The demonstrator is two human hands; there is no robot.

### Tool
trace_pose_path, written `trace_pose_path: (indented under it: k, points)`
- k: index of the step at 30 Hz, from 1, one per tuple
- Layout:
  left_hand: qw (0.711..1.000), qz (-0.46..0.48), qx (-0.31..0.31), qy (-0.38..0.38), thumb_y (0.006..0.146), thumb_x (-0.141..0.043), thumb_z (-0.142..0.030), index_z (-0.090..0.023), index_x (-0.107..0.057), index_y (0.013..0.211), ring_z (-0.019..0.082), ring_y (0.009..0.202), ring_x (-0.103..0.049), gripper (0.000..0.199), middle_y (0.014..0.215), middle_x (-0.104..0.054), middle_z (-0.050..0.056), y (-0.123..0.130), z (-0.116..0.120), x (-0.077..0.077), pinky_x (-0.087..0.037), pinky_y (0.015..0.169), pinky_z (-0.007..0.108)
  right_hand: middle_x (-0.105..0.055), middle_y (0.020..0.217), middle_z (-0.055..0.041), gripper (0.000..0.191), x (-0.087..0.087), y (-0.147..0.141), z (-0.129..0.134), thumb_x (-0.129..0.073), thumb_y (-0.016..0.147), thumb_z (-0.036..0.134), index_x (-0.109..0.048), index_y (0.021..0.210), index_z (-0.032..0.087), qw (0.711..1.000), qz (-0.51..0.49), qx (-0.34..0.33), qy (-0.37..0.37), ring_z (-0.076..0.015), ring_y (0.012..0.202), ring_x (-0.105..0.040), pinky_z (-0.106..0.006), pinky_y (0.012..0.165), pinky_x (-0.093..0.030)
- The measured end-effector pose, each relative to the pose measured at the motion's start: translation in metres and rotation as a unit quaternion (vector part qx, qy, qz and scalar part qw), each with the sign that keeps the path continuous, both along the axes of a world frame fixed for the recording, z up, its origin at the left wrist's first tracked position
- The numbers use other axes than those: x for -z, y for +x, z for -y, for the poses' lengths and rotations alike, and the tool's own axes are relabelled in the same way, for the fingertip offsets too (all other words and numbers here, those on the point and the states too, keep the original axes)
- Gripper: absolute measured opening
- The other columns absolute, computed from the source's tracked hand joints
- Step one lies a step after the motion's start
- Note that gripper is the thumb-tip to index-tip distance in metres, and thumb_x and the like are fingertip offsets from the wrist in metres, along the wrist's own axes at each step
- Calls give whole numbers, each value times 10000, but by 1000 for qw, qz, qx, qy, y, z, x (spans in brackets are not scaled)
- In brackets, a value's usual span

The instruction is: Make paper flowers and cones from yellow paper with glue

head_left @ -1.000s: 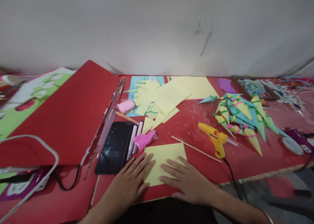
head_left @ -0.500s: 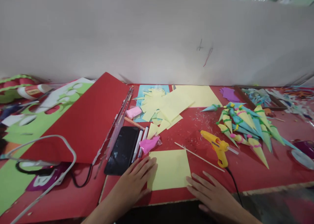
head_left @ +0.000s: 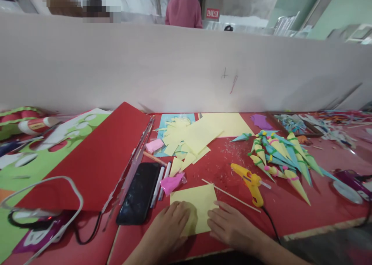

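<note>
A square sheet of yellow paper (head_left: pixel 200 207) lies flat on the red tabletop in front of me. My left hand (head_left: pixel 171 224) rests over its left side, fingers laid on the paper and slightly bent. At the right edge, my right hand (head_left: pixel 228 222) touches the sheet with its fingers stretched out; neither hand grasps it. Just beyond the paper are a pink packet (head_left: pixel 173 183) and a thin wooden stick (head_left: pixel 232 195). A yellow glue gun (head_left: pixel 250 181) lies to the right of the stick. Left of the sheet is a black phone (head_left: pixel 138 193) beside two markers (head_left: pixel 159 185).
Yellow and blue paper cones (head_left: pixel 281 152) are heaped at the right. Cut yellow paper pieces (head_left: pixel 203 131) lie at the back. Red card (head_left: pixel 95 160) and a white cable (head_left: pixel 77 191) occupy the left. A white partition (head_left: pixel 174 67) stands behind; a person (head_left: pixel 183 8) is beyond it.
My view has tilted up, revealing people beyond the partition. My left hand has moved right, further over the yellow paper, and my right hand has come in against its right edge.
</note>
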State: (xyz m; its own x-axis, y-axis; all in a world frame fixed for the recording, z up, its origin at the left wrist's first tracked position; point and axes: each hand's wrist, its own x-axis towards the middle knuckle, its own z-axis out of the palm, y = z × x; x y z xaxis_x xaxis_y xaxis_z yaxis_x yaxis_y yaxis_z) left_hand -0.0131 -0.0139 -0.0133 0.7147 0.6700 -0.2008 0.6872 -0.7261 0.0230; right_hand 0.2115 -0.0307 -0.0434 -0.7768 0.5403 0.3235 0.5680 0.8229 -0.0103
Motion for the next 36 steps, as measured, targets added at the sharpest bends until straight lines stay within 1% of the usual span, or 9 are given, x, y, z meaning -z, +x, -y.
trace_pose_path:
  k: [3, 5, 7, 9, 14, 18, 27, 32, 36]
  points:
    - [998, -12, 54, 35, 816, -509, -144, -147, -569, 1024, 216, 828, -615, 216, 951, -656, 80, 2, 0, 1, -472, 637, 300, -624, 1007, -45, 345, -3, -9, -6, -580, 771, 461, -547, 961, 176, 999, -11, 28, -32, -185, 925, -554, -330, 934, -377]
    - [995, -14, 86, 54, 795, -509, -79, -142, -584, 915, 186, 663, -612, 155, 793, -661, 52, 2, -5, -7, -452, 568, 284, -632, 886, -19, 215, -7, -17, -12, -563, 808, 378, -548, 898, 183, 999, -15, 35, -26, -162, 816, -565, -334, 929, -372]
    - [992, 1, 91, 84, 774, -529, -73, -141, -576, 881, 188, 601, -601, 135, 702, -648, 37, 2, -14, -21, -438, 544, 287, -597, 689, 23, 92, -16, -24, -21, -488, 858, 196, -537, 780, 190, 999, -19, 37, -9, -128, 650, -536, -326, 922, -363]
    - [991, 35, 80, 98, 761, -529, -62, -164, -554, 800, 177, 546, -585, 112, 629, -629, 2, 0, -26, -40, -414, 516, 277, -567, 616, 30, 206, -33, -28, -31, -388, 882, 117, -540, 763, 189, 997, -44, 57, 6, -124, 588, -506, -334, 922, -353]
    - [982, 71, 68, 163, 787, -431, -68, -187, -516, 697, 166, 446, -540, 172, 528, -583, -15, 1, -56, -90, -336, 447, 268, -627, 666, 9, 214, -93, -36, -52, -375, 880, 129, -585, 888, 168, 981, -124, 117, 93, -115, 605, -520, -392, 999, -269]
    - [973, 125, 68, 180, 832, -329, -98, -190, -504, 627, 124, 412, -479, 285, 472, -523, -29, 5, -70, -114, -359, 501, 257, -645, 690, 49, 170, -114, -47, -60, -437, 866, 166, -595, 847, 227, 961, -153, 169, 155, -108, 669, -537, -436, 1038, -180]
    - [975, 174, 18, 138, 911, -301, -241, -202, -626, 747, 109, 552, -527, 366, 564, -586, -19, -21, -94, -121, -375, 574, 211, -626, 626, 42, 203, -118, -19, -99, -455, 792, 97, -602, 711, 212, 945, -224, 172, 164, -104, 588, -504, -290, 834, -381]
    - [984, 138, -17, 115, 915, -307, -267, -203, -626, 730, 110, 538, -527, 375, 571, -589, -17, -33, -100, -123, -334, 534, 210, -672, 784, -21, 195, -123, -5, -104, -458, 800, 107, -626, 851, 192, 914, -274, 223, 198, -158, 773, -569, -316, 817, -397]
    - [992, 99, 4, 83, 910, -345, -240, -194, -606, 710, 114, 581, -559, 331, 628, -621, -18, -24, -103, -128, -336, 540, 216, -636, 1060, -25, 210, -118, -31, -106, -481, 851, 261, -587, 1031, 238, 967, -184, 145, 99, -178, 953, -554, -395, 969, -278]
